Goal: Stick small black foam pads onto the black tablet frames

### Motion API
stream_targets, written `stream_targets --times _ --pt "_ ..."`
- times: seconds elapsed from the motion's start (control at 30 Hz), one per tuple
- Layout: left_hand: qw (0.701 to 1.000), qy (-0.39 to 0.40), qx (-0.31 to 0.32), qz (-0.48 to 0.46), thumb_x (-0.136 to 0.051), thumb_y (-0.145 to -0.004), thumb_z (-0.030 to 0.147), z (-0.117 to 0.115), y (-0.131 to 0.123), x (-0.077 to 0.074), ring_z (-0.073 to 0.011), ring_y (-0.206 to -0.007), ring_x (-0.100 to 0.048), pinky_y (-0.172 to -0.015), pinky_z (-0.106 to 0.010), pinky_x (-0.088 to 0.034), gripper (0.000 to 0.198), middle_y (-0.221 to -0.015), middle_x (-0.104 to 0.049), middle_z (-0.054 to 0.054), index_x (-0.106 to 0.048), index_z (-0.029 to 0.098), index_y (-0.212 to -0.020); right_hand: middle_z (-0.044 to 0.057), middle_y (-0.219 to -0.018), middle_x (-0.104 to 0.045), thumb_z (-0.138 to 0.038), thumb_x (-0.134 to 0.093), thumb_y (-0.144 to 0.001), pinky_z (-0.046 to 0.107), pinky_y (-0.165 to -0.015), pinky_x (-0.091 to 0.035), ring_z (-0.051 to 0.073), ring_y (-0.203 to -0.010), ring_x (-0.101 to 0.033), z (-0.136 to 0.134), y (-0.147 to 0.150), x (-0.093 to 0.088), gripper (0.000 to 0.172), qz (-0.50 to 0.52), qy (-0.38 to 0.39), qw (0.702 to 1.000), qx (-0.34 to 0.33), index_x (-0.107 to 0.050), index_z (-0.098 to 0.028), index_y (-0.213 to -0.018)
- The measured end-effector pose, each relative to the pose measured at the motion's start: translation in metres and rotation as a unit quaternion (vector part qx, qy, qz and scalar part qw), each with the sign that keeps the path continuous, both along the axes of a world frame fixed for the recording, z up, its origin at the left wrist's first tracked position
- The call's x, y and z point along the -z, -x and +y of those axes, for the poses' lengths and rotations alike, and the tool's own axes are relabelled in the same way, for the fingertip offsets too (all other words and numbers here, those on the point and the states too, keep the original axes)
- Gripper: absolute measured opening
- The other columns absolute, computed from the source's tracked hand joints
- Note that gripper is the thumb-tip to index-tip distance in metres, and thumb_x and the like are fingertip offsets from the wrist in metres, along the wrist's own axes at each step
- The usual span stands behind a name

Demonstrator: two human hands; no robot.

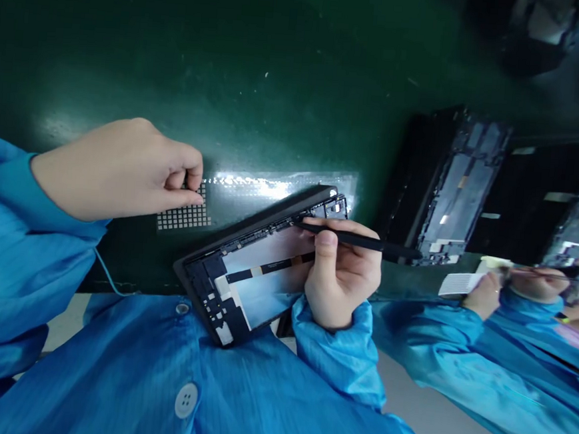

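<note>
My left hand (133, 171) is closed, thumb and finger pinched at the upper edge of a sheet of small square pads (184, 217). What lies between the fingertips is hidden. My right hand (344, 275) grips black tweezers (358, 240), whose tips point left, onto the upper long edge of an opened tablet-like device (265, 268). That device tilts against my front, its inside facing up. It shows a silvery panel, a dark flex strip (278, 265) and small parts along the black frame.
Clear plastic film (282, 184) lies on the green table (280, 76) behind the device. To the right are stacked opened devices (465, 184) and black panels (522, 188). A co-worker's hand (484, 296) holds a white striped sheet (459, 284) beside me.
</note>
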State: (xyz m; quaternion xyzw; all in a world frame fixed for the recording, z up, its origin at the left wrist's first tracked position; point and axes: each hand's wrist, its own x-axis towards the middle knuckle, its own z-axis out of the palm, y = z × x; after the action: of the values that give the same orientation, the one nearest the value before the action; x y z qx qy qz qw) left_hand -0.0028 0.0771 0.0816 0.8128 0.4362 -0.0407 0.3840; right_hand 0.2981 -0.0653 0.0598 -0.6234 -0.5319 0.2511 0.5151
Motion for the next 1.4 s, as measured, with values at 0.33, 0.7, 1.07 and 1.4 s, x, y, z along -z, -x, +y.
stream_targets --times 0.33,0.7,1.07,1.4 --pt "0.999 0.017 0.008 0.044 -0.062 -0.093 0.053 0.002 -0.009 -0.012 -0.0174 -0.070 -0.059 -0.089 -0.035 -0.040 0.032 -0.069 -0.068 0.004 -0.075 0.025 -0.090 0.005 -0.110 -0.088 -0.031 -0.078 -0.111 0.040 -0.095 -0.073 0.022 -0.105 -0.089 -0.001 0.001 0.000 0.010 -0.005 0.025 1.000 -0.013 -0.074 -0.027 -0.119" --pt "0.998 0.011 0.031 0.055 -0.064 -0.100 0.041 0.001 -0.011 -0.017 -0.0186 -0.075 -0.065 -0.077 -0.033 -0.041 0.022 -0.076 -0.077 0.002 -0.076 0.023 -0.097 0.004 -0.120 -0.087 -0.020 -0.076 -0.111 0.042 -0.102 -0.071 0.023 -0.113 -0.086 0.022 0.019 -0.035 0.021 -0.029 0.047 0.986 -0.157 -0.080 -0.030 -0.129" --pt "0.997 0.004 0.035 0.068 -0.064 -0.099 0.037 0.000 -0.012 -0.018 -0.0200 -0.074 -0.066 -0.077 -0.036 -0.040 0.019 -0.078 -0.078 0.001 -0.080 0.026 -0.103 0.007 -0.127 -0.089 -0.026 -0.071 -0.114 0.039 -0.104 -0.073 0.023 -0.116 -0.088 0.071 0.037 -0.025 0.011 -0.088 0.129 0.902 -0.402 -0.078 -0.022 -0.123" --pt "0.999 -0.005 0.041 0.030 -0.065 -0.101 0.035 0.001 -0.010 -0.019 -0.0165 -0.072 -0.062 -0.071 -0.033 -0.037 0.017 -0.075 -0.077 0.002 -0.074 0.023 -0.093 0.002 -0.108 -0.085 -0.030 -0.072 -0.114 0.037 -0.085 -0.071 0.020 -0.093 -0.083 0.048 0.030 -0.023 0.007 0.060 0.081 0.963 -0.251 -0.076 -0.028 -0.119"
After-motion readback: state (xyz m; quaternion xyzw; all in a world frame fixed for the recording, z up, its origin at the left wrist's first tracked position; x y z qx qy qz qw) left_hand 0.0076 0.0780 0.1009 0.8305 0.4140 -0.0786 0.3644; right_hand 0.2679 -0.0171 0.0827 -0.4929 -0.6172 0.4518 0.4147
